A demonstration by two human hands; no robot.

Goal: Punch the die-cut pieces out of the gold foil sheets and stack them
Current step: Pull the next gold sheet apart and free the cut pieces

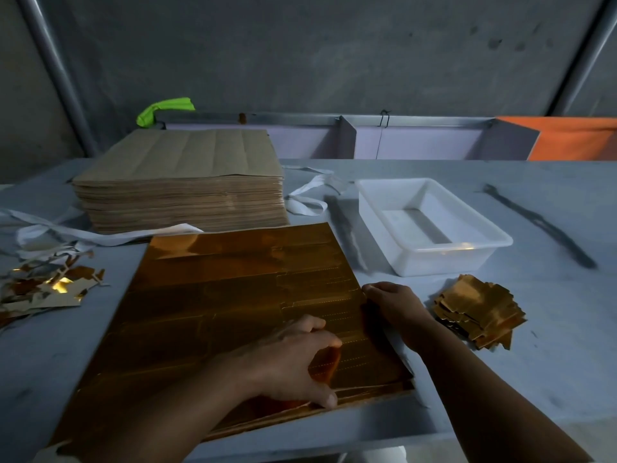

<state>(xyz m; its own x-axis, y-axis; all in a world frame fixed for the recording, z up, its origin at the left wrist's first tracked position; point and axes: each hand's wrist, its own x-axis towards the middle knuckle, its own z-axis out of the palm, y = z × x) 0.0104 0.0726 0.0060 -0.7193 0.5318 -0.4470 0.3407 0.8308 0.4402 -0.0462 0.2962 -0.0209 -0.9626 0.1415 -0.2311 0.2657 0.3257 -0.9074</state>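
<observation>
Both grips were set on the gold sheets (233, 295), which lay flat in a thin pile at the near middle of the table (561, 295). The left grip (300, 359) was arched over the near right corner of the top sheet, with fingertips and thumb planted on the foil; whether a piece was pinched beneath the palm could not be told. The right grip (394, 305) was curled onto the right edge of the top sheet, which appeared to be held there. Rows of cut lines were seen unbroken between the two, so the step in hand was judged to be the loosening of pieces from a largely whole sheet. A stack of punched pieces (477, 312) lay just right of the sheets, and scraps (43, 285) well off to the left. Firm pressure along the cut lines would be called for next, with the edge steadied and each freed piece carried to the stack.
</observation>
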